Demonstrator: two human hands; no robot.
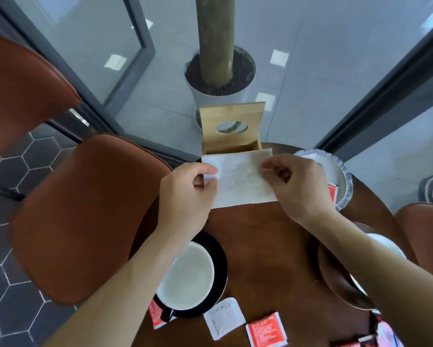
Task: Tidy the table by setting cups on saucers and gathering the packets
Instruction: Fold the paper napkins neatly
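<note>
The round brown tabletop (260, 246) filled the lower middle of the view. At its 12 o'clock edge stood a wooden napkin box (231, 132), and a scalloped white tray (345, 181) lay at about 2 o'clock with a red packet (332, 192) in it. At 7 o'clock a white cup (188, 276) sat on a black saucer (221, 261); at 4 o'clock a second cup (385, 244) seemed to rest on a brown saucer (335, 279), though the right forearm hid most of it.

Just in front of the box, both hands held a white paper napkin (240, 179) spread between them. The left hand (185, 194) was pinched closed on its 9 o'clock edge, the right hand (298, 186) on its 3 o'clock edge.

Along the 6 o'clock rim lay the loose packets: a white sachet (223, 319), a red sachet (266, 330) beside it, and another red one (156, 315) partly under the black saucer. These looked light, flat and thin, likely slippery on the wood, so a fingertip pinch at a corner or sliding them to the rim would suit. The cups were probably brittle and better gripped by the body.
</note>
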